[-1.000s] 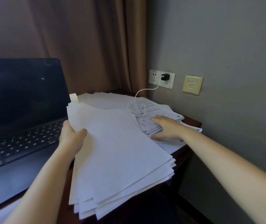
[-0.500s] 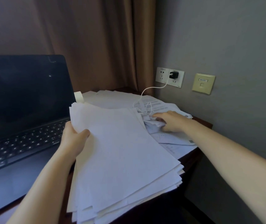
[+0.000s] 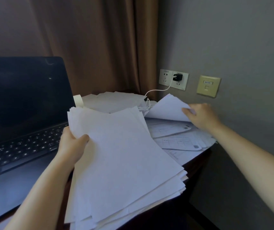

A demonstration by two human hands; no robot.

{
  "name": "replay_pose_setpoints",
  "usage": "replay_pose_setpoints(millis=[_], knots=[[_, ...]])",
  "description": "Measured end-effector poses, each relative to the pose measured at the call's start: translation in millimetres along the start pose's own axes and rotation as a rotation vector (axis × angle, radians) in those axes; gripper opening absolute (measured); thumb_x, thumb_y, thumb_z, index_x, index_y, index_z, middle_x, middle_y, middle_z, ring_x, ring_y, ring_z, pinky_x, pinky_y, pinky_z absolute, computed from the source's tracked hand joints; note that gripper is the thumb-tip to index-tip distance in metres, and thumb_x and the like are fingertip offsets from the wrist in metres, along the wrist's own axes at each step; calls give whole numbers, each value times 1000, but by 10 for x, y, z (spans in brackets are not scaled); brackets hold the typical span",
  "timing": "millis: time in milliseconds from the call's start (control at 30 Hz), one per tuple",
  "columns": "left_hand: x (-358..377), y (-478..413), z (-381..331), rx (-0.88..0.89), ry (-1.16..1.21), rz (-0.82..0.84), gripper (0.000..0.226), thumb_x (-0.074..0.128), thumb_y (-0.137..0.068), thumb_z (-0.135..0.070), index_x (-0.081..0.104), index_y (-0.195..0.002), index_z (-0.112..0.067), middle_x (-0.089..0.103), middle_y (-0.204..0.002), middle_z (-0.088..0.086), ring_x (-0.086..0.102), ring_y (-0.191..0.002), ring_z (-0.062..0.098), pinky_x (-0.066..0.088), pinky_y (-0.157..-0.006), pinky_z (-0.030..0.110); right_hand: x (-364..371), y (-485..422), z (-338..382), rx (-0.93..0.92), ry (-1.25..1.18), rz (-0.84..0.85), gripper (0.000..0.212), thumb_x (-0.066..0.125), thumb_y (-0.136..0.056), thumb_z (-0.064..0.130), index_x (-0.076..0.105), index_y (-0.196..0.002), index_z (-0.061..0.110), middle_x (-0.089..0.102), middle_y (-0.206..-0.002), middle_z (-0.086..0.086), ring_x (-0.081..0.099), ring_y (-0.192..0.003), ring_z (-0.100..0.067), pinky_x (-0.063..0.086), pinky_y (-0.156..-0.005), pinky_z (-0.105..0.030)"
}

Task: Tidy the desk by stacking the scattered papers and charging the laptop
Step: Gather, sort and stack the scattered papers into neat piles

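Left grip (image 3: 73,145), just right of the open laptop (image 3: 21,113), is clutching a paper stack (image 3: 124,163) over the table (image 3: 197,157). Right grip (image 3: 201,115) is pinching one upturned sheet (image 3: 166,108) above scattered papers (image 3: 179,140).
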State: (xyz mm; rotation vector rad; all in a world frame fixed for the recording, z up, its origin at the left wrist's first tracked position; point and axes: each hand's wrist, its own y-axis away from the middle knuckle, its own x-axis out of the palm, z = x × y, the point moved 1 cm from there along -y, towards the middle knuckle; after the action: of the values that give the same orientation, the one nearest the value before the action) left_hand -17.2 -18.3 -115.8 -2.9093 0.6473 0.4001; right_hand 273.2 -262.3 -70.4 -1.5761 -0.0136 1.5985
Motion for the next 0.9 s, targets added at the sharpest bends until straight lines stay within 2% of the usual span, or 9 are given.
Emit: replay_pose_setpoints(millis=[100, 167, 233, 300, 433, 533, 633, 733, 900], knots=[[16, 15, -30, 5, 5, 0, 21, 53, -85, -1, 43, -100, -13, 50, -83, 0, 48, -69, 14, 38, -56, 27, -226, 277, 61, -118, 41, 121, 49, 44, -86, 50, 61, -70, 7, 56, -62, -3, 51, -61, -25, 41, -60, -34], [26, 34, -45, 13, 14, 6, 29, 53, -86, -2, 38, -108, -14, 47, -83, -4, 46, -70, 11, 36, -55, 26, -199, 518, 142, -161, 99, 333, 49, 44, -87, 56, 69, -89, 13, 68, -90, 0, 61, -85, -23, 48, -75, -36], [14, 53, -47, 8, 6, 15, 32, 53, -86, -2, 38, -110, -15, 48, -87, -1, 46, -70, 10, 36, -55, 27, -120, 708, 199, -149, 102, 452, 33, 51, -93, 41, 63, -121, 29, 60, -126, 12, 53, -116, -14, 40, -91, -26], [-4, 50, -24, 3, -8, 19, 31, 54, -84, -2, 42, -112, -10, 53, -96, 5, 50, -74, 16, 37, -55, 29, -100, 796, 272, -119, 93, 415, 36, 46, -97, 32, 50, -133, 38, 51, -138, 13, 45, -127, -15, 35, -92, -23], [-27, 35, 8, -15, -19, 27, 38, 53, -80, -4, 49, -119, -2, 58, -103, 14, 55, -79, 23, 39, -55, 29, -302, 703, 280, 94, 172, 211, 36, 37, -100, 31, 52, -133, 27, 64, -117, -15, 57, -108, -37, 45, -84, -38], [-14, 10, 17, -18, -6, 37, 42, 53, -82, -4, 47, -123, -3, 57, -106, 14, 54, -79, 22, 37, -54, 29, -511, 703, 257, 159, -14, 16, 28, 41, -99, 22, 62, -109, 6, 66, -100, -24, 59, -96, -42, 45, -76, -41], [0, -12, 33, -28, 12, 40, 44, 53, -83, -4, 45, -126, -4, 57, -108, 15, 53, -78, 20, 37, -53, 30, -668, 807, 254, 250, -105, -149, 30, 42, -99, 19, 59, -88, -4, 62, -85, -25, 56, -86, -41, 39, -69, -41], [6, -15, 40, -27, 17, 48, 42, 53, -84, -4, 44, -125, -2, 58, -109, 18, 54, -76, 21, 38, -54, 30, -776, 922, 355, 269, -130, -313, 37, 38, -99, 25, 50, -75, -1, 50, -62, -12, 49, -68, -36, 30, -60, -38], [6, 22, 26, -33, 31, 48, 47, 54, -86, -4, 40, -130, -6, 56, -111, 13, 55, -90, 27, 41, -58, 32, -830, 966, 686, 89, -175, -501, 40, 37, -94, 23, 63, -114, 2, 40, -50, 10, 43, -48, -27, 27, -54, -28]])
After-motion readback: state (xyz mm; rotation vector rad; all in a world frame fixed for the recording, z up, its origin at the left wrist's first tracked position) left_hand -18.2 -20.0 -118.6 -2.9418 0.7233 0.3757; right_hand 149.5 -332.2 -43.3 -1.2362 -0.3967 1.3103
